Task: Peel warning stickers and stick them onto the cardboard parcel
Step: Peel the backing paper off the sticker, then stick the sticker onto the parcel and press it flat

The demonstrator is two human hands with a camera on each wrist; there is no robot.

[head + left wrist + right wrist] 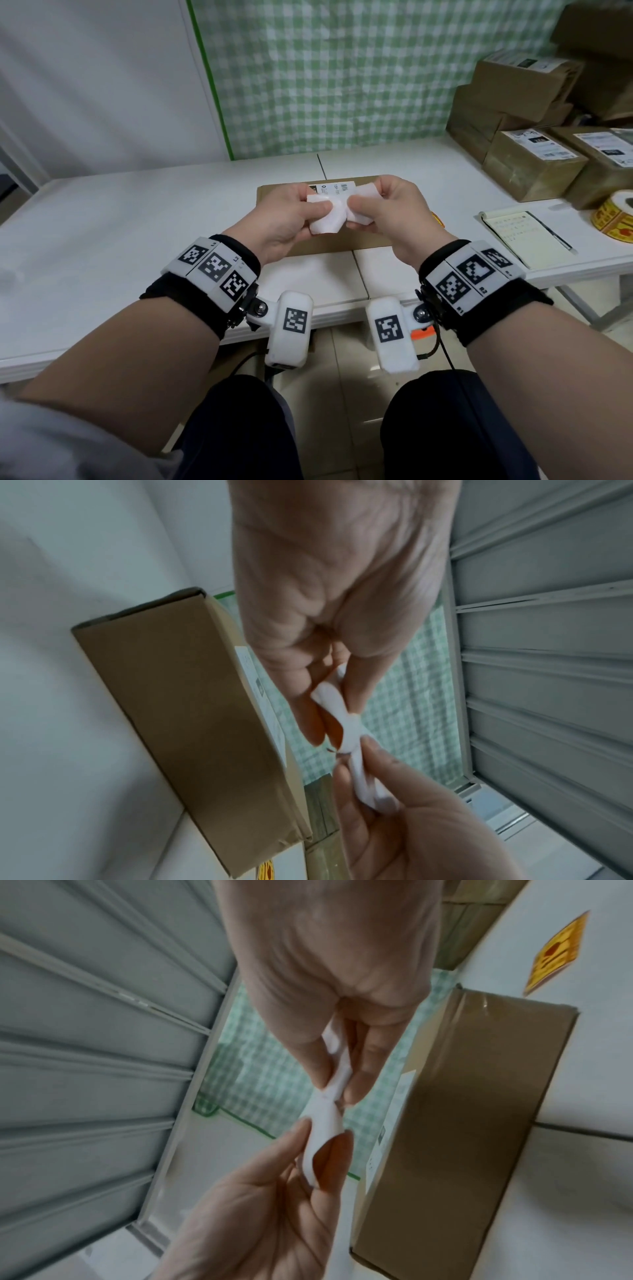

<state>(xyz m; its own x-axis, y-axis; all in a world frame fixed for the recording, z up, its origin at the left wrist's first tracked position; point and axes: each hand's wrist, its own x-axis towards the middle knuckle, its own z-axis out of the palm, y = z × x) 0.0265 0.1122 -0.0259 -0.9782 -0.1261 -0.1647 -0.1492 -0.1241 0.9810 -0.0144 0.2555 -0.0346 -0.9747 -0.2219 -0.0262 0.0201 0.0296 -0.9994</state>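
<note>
Both hands, left and right, mid-frame, pinch one white sticker strip between thumbs and fingers, above the parcel on the table.

parcel on table centre | notepad, sticker roll right | boxes behind
</note>
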